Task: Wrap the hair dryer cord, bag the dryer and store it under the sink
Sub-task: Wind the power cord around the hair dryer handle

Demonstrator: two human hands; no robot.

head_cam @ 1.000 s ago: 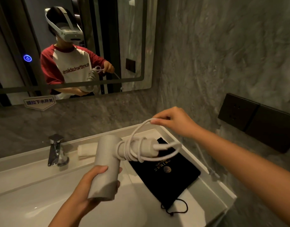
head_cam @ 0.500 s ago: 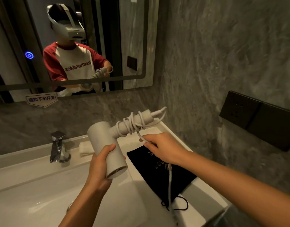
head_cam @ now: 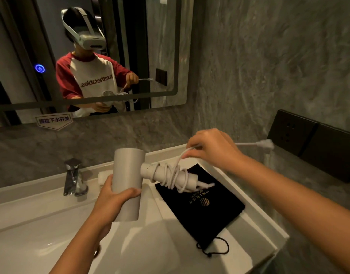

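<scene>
Up comes the right hand (head_cam: 211,150) from below the handle, now pinching the cord (head_cam: 171,176) above it, with the plug (head_cam: 266,144) end swung out to the right toward the dark wall panel (head_cam: 312,143). Left hand (head_cam: 112,196) is closed round the dryer (head_cam: 128,182) barrel, which now stands upright, handle pointing right with several cord loops wound on it. Dryer is held in the air over the sink (head_cam: 31,234) edge. Black bag (head_cam: 205,210) lies flat on the white counter (head_cam: 259,230) just beneath the handle, drawstring at its near end. Faucet (head_cam: 73,177) stands to the left.
</scene>
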